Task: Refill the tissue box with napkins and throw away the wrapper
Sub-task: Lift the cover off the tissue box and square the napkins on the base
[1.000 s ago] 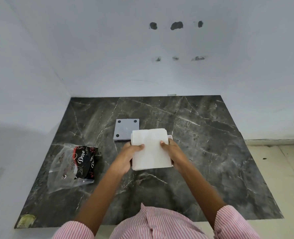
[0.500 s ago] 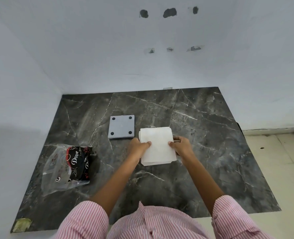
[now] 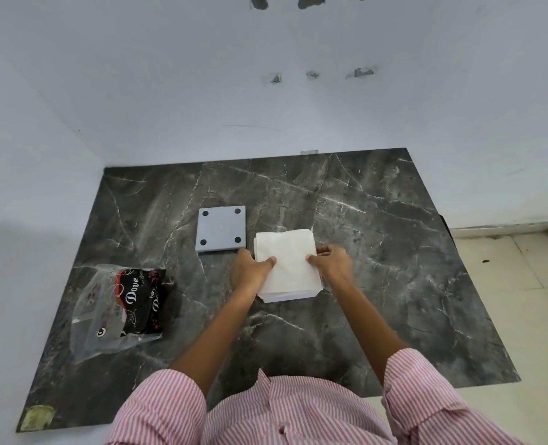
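A white stack of napkins [image 3: 288,261] sits at the middle of the dark marble surface [image 3: 378,284], and a white box edge shows under its near side. My left hand [image 3: 250,271] grips the stack's left side with the thumb on top. My right hand [image 3: 332,264] grips the right side the same way. A grey square box lid [image 3: 220,228] with round black feet lies flat just left of and behind the stack. The clear plastic wrapper [image 3: 118,308] with a black and red "Dove" print lies flat at the left.
White walls close the surface at the back and left. A pale tiled floor [image 3: 507,284] lies to the right. A yellowish patch [image 3: 38,417] marks the near left corner. My pink striped sleeves fill the bottom of the view.
Both hands moved the napkin stack away from me and slightly right, lowering it beside the grey lid. The head tilted down, so the surface sits lower in view.
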